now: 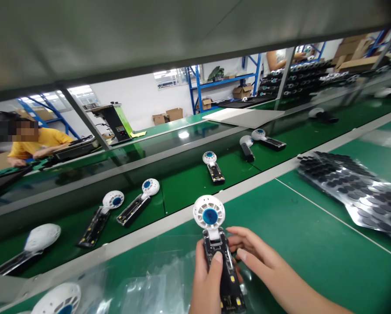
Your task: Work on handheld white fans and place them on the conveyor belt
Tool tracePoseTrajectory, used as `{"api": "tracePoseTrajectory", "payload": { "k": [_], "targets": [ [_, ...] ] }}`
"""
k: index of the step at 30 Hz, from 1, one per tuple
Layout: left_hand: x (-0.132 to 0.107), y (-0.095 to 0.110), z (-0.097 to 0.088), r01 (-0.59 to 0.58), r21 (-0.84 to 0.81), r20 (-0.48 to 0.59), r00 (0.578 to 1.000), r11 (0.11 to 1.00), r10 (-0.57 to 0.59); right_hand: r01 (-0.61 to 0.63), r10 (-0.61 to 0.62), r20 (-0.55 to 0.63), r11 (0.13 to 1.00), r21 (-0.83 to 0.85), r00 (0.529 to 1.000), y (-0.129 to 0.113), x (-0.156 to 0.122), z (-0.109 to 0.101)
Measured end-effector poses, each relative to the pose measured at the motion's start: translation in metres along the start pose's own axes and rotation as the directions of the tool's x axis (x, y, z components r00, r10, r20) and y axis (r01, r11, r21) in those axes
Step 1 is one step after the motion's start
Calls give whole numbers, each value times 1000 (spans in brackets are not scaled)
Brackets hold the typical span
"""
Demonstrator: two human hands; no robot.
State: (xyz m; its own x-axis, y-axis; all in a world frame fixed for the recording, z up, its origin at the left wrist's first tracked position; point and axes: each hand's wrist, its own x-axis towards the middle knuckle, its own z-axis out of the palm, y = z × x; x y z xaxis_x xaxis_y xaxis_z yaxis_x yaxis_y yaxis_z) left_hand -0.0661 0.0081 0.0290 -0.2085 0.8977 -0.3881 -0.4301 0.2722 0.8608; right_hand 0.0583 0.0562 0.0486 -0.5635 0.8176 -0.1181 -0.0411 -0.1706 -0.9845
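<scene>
Left hand firmly clasps a black-handled plastic device with round white head (blue disc central); right hand, half open, beside it, contact unclear.

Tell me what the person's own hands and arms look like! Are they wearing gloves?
No gloves: the left hand and right hand are both bare, with no rings, bracelets or markings that I can see. The right forearm has no sleeve on the part that shows. The left forearm is out of view.
</scene>
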Motion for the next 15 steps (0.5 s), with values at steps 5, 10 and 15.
{"api": "tracePoseTrajectory", "payload": {
  "k": [5, 10, 15],
  "targets": [
    [-4, 6, 6, -14, 17, -24, 1000, 1000, 14, 157, -163, -24, 974, -165, 986, 3, -2, -3],
    [15, 24, 5, -113, 122, -108, 986, 986, 126, 231, -242, -28, 951, -204, 970, 22, 8, -4],
    [88, 65, 7, -152, 287, -182, 961, 946, 209, 268, -252, 99, 824, -500, 963, 41, 23, -5]
  ]
}}
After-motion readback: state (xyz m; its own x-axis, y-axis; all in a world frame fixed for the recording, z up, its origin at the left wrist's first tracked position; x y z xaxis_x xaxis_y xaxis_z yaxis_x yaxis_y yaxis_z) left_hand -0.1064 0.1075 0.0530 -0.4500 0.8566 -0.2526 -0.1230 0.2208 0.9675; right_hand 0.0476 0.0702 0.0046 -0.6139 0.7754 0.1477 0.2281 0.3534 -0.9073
